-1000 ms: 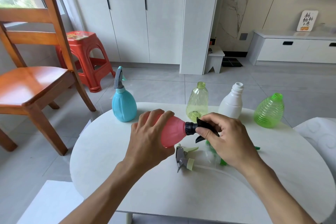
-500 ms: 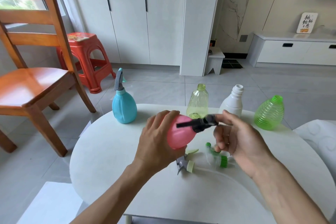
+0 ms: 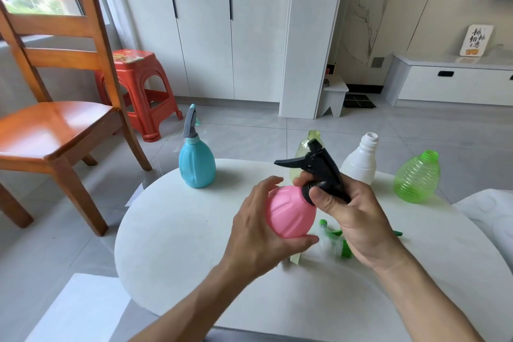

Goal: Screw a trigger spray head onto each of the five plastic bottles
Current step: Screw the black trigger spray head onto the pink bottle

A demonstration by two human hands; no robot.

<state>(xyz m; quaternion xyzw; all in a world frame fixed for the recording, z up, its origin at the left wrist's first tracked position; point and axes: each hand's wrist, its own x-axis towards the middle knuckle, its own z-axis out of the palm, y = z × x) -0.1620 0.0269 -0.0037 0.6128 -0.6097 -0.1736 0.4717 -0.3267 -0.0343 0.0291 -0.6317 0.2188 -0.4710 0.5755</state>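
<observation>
Above the white table [image 3: 180,244] my left hand [image 3: 255,241] wraps the pink bottle [image 3: 288,212], tilted up and to the right. On its neck sits a black trigger spray head [image 3: 319,168], and my right hand [image 3: 352,214] pinches that head at its collar. At the table's far left a blue bottle [image 3: 197,164] stands with a grey spray head on it. Along the back stand a pale yellow-green bottle [image 3: 301,150], a white bottle [image 3: 361,159] and a ribbed green bottle [image 3: 417,178], all with bare necks. Loose green spray heads [image 3: 337,244] lie under my hands, partly hidden.
A wooden chair [image 3: 55,125] stands to the left of the table, with a red plastic stool [image 3: 138,86] behind it. White cabinets and a pillar [image 3: 311,36] line the far wall. A white cushioned seat [image 3: 488,214] touches the table's right edge.
The pink bottle has swung from lying sideways to tilting upward. The black spray head has turned with it, and my right hand has shifted its grip to the collar.
</observation>
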